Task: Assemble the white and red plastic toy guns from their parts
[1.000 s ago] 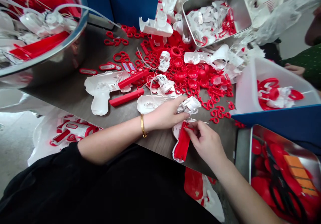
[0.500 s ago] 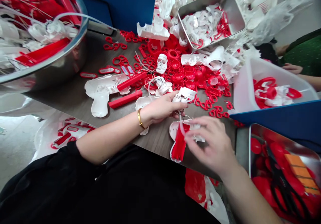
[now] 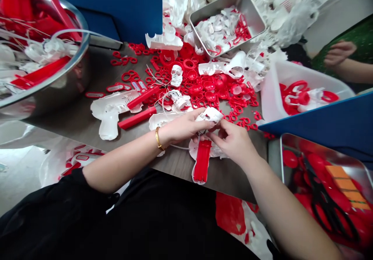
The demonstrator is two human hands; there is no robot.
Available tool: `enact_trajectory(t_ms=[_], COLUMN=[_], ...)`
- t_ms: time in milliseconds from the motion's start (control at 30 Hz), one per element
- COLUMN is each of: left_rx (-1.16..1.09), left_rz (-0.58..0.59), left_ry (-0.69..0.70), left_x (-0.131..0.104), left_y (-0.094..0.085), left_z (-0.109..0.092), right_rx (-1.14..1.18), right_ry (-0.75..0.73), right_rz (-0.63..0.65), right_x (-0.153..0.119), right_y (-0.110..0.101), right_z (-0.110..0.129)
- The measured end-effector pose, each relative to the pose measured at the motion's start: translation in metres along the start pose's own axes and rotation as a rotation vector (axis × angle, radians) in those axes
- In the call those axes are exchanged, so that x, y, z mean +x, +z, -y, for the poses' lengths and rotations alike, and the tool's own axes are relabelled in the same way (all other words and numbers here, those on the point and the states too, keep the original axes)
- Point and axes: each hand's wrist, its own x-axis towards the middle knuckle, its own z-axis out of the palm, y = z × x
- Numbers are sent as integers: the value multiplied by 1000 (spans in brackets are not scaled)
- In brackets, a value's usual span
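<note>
My left hand is closed round a white plastic part with thin wires and a pale tube under it. The fingers of my right hand are bent in a pinch at the right side of that part; its fingertips are partly hidden. Just below both hands, a white gun-shaped shell half rests on the table, with a long red plastic piece in its handle. To the left lie another white gun-shaped shell half and two red bars.
Red rings and cups are heaped behind my hands, beside a metal tray of small parts. A steel bowl stands left, a clear plastic bin right. Black scissors lie in a box. Another person's hand shows far right.
My right hand has moved up and left from the tube to the white part, its fingers closing in. The view has shifted slightly. The other person's hand has risen.
</note>
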Motion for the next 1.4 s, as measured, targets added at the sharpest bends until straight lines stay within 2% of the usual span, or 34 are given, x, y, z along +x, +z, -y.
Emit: enact_trajectory(t_ms=[133,233,333,400,467,567,700,867,933,1067,1233,1400], left_rx=[7,87,436,764,1038,1229,1277,1270,1215,1118,1140,1160], left_rz=[-8,-50,-152,-210,-207,-201,-264,-358,-409,-446,-432,-415], left_ry=[41,22,141,313,434,428,414,391,401,485,528,563], left_x=[1,-1,-5,-6,-5,-1,-2,-10,-10,-7,-6,-6], left_y=[-1,-2,7,18,30,42,43,37,35,32,30,28], left_z=[0,-2,2,10,20,36,42,45,51,62,65,67], right_rx=[91,144,37,-47,-53,31,105,468,520,456,297,-29], right_ry=[78,109,62,75,120,174,288,371,392,393,379,191], right_rz=[22,-38,-37,32,123,219,223,283,298,305,327,212], right_x=[-1,-7,-23,-38,-50,-56,-46,-39,-36,-28,-26,-27], right_y=[5,2,-8,-16,-21,-21,-10,1,3,1,-6,-6], right_z=[-1,-2,-4,-6,-7,-8,-11,-21,-23,-19,-9,5])
